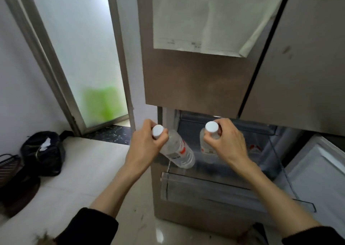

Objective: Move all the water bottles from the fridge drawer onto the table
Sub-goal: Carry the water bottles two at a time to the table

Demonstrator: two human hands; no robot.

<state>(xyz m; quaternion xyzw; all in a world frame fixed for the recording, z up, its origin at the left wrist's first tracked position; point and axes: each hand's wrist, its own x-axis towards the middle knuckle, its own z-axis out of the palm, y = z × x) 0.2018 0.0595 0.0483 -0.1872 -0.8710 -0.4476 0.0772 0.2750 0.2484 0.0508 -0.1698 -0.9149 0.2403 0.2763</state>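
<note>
Clear plastic, white caps: two water bottles in play, one per hand.
Left hand [147, 142]: closed around the neck of the left bottle [177, 149], just under its cap [158, 130]. Bottle tilted, base pointing down and right, held over the drawer's left front corner, clear of the drawer floor as far as I can tell.
Right hand [226, 142]: closed around the neck of the right bottle [207, 147], fingers wrapped below its cap [211, 127]. Bottle near upright, body hanging down inside the drawer [205, 190]; can't tell if the base touches the floor.
Spacing: bottles side by side, not touching.
Drawer: pulled out under the fridge door [196, 76], clear front wall. Red smudge at back right might be another label; too blurred to call.
Table: not in view.
Handling, my read: bottles look full, so moderate weight hanging from a neck grip. Thin walls will flex if squeezed mid-body; the neck ring under the cap is the stiff part, so the present hold is the right one. Cold plastic may be damp and slippery, can't confirm. Label band is the fallback grip.
Stage: both bottles look lifted or lifting; carry to table not yet done.
Risk: tilted left bottle could clip the drawer's front wall.
</note>
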